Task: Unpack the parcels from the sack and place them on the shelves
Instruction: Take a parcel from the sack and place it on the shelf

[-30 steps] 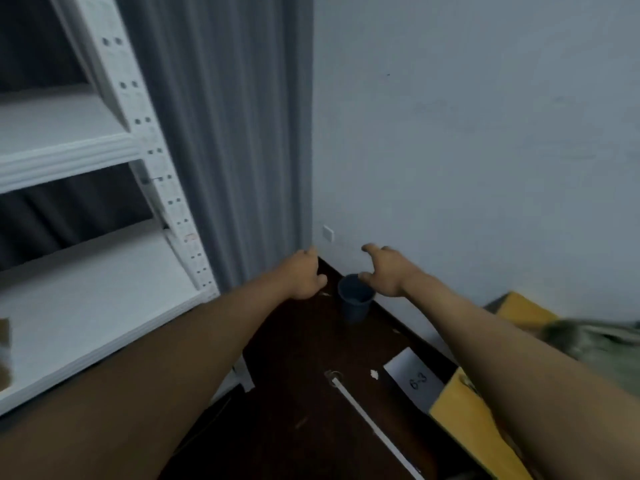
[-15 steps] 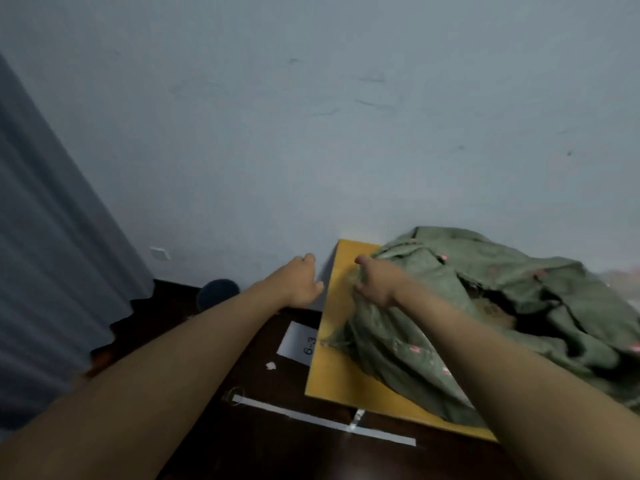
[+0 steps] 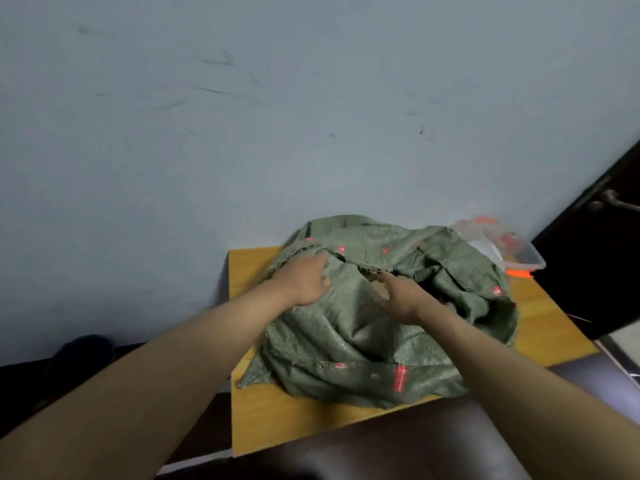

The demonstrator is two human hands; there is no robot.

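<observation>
A wooden tabletop (image 3: 540, 327) stood against a scuffed pale wall, with a dark door at 3 o'clock.

The green sack (image 3: 388, 323) lay slumped mid-tabletop, a clear plastic box (image 3: 502, 247) touching it at 2 o'clock. The left hand (image 3: 304, 278) gripped the cloth by the sack's mouth; the right hand (image 3: 398, 296) reached into the opening, grip apart, fingers loose. No parcel showed. A hard tug could likely drag the limp sack off the edge or knock the box.

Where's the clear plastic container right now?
In the head view, the clear plastic container sits at the table's far right corner, behind the green sack.
</observation>
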